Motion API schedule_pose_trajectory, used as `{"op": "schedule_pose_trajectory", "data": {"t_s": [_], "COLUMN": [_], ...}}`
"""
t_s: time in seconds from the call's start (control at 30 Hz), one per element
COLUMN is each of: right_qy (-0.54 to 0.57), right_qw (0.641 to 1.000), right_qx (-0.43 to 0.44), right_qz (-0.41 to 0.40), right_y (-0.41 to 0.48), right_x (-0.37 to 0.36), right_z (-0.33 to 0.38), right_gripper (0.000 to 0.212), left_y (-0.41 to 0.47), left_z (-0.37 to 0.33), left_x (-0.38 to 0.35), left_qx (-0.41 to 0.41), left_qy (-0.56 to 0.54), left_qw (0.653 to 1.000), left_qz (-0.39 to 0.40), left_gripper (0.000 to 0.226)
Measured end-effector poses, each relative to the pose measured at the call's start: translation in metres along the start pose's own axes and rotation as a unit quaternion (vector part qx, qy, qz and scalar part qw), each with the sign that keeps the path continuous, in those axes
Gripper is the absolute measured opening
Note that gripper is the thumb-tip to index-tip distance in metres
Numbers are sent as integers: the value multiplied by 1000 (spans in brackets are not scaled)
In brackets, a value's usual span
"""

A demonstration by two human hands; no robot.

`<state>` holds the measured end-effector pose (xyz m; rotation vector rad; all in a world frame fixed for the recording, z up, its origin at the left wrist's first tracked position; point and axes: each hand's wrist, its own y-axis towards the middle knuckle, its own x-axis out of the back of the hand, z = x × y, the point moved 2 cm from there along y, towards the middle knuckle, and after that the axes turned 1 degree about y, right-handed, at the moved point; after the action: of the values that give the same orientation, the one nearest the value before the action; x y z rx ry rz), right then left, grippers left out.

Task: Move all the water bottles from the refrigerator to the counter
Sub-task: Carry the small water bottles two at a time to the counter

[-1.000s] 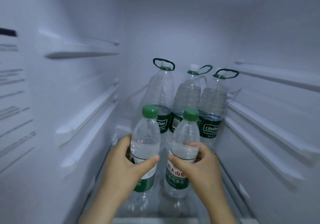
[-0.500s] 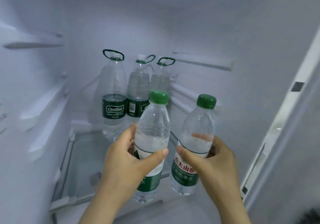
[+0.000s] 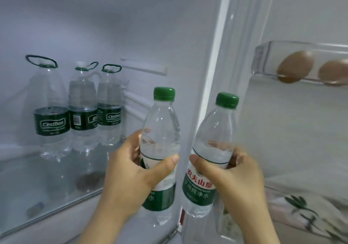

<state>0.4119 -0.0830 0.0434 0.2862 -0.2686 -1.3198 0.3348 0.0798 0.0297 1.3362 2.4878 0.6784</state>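
Observation:
My left hand (image 3: 130,176) grips a small clear water bottle (image 3: 162,130) with a green cap and green label, held upright in front of the fridge's right wall. My right hand (image 3: 237,177) grips a second small green-capped bottle (image 3: 216,134) with a red and green label, level with the fridge's front edge. Three big clear bottles with green carry handles stand at the back left of the glass shelf (image 3: 33,187): one on the left (image 3: 49,110), one in the middle (image 3: 82,108), one on the right (image 3: 110,106).
The fridge's white right frame (image 3: 216,45) runs top to bottom between the two held bottles. The open door on the right carries a clear bin (image 3: 267,59) with two brown eggs (image 3: 295,68). A lower door bin (image 3: 308,193) shows a leaf-patterned thing behind it.
Both hands have lifted their small bottles off the shelf and drawn them out and to the right. My view has swung right, bringing the door bins into sight.

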Motion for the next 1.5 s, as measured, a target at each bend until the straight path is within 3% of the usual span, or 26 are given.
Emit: {"op": "schedule_pose_trajectory", "data": {"t_s": [0.23, 0.47, 0.77, 1.07, 1.3, 1.5], "right_qy": [39, -22, -100, -203, -252, -302], "right_qw": [998, 993, 966, 885, 802, 739], "right_qx": [11, 62, 37, 14, -11, -11], "right_qz": [-43, -100, -234, -420, -541, -602], "right_y": [-16, -38, -78, -129, -196, -259], "right_x": [77, 150, 222, 254, 258, 263], "right_z": [27, 40, 42, 57, 64, 83], "right_gripper": [30, 27, 29, 36, 46, 35], "left_y": [-15, -36, -57, -69, -110, -162], "left_z": [-29, -46, -64, -64, -70, -97], "left_x": [-70, -137, -217, -277, -310, -334], "left_qx": [-27, -42, -35, -10, -22, -40], "left_qy": [-11, -57, -126, -201, -285, -309], "left_qw": [998, 993, 964, 899, 814, 753], "left_qz": [55, 100, 232, 389, 506, 579], "left_gripper": [49, 54, 51, 40, 50, 53]}}
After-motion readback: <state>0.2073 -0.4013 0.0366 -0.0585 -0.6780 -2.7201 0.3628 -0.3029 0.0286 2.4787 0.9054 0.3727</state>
